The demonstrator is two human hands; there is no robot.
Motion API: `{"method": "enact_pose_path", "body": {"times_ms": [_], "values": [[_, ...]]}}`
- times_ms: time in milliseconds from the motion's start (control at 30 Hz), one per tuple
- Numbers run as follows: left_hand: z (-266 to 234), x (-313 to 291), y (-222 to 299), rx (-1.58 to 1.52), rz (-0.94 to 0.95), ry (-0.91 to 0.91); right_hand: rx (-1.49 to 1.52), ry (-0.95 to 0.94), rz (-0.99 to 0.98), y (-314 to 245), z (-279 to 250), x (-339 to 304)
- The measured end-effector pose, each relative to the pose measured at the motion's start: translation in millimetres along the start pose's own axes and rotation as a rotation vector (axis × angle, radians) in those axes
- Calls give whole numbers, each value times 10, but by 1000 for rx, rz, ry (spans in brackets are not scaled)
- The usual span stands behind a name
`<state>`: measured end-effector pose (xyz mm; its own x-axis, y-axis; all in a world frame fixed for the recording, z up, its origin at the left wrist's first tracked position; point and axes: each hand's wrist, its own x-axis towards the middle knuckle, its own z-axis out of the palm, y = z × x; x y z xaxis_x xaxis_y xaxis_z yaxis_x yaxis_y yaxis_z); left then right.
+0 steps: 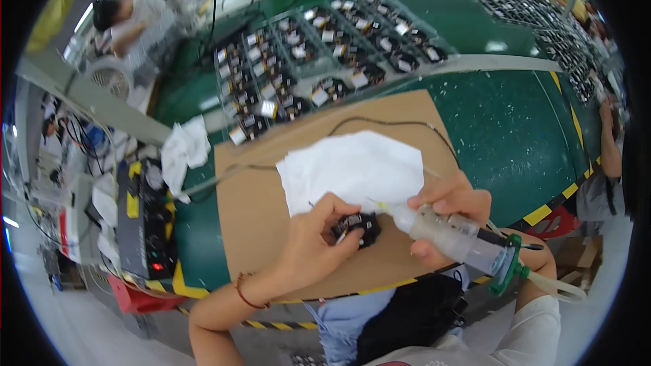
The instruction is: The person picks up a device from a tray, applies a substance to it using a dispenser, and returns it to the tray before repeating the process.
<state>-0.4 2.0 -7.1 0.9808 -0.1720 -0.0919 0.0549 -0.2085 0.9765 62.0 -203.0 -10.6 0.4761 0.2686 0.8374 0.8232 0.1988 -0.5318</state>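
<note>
My left hand (313, 238) pinches a small black part (358, 226) and holds it on the brown cardboard sheet (251, 210). My right hand (449, 210) grips a clear syringe-like dispenser (461, 236) with a green end piece (508, 264) and a pale hose. Its thin tip points at the black part, close to or touching it. A white cloth (352, 166) lies on the cardboard just behind both hands.
A clear tray (308, 61) with several small black parts stands behind the cardboard on the green table (515, 135). A black control box (142, 224) sits at the left with a crumpled white cloth (182, 152) beside it. Other people work at the far left and right.
</note>
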Motion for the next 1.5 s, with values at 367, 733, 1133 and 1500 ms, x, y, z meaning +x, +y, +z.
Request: {"method": "enact_pose_path", "body": {"times_ms": [367,733,1133,1500], "values": [[-301,225,309,-531,-50,-88,-56,167,506,-142,-82,110],[-1069,1778,334,183,16,220,76,97,481,3,75,34],[-1160,2131,245,868,133,102,85,115,404,48,81,38],[-957,2377,172,1276,0,601,21,39,496,21,56,39]]}}
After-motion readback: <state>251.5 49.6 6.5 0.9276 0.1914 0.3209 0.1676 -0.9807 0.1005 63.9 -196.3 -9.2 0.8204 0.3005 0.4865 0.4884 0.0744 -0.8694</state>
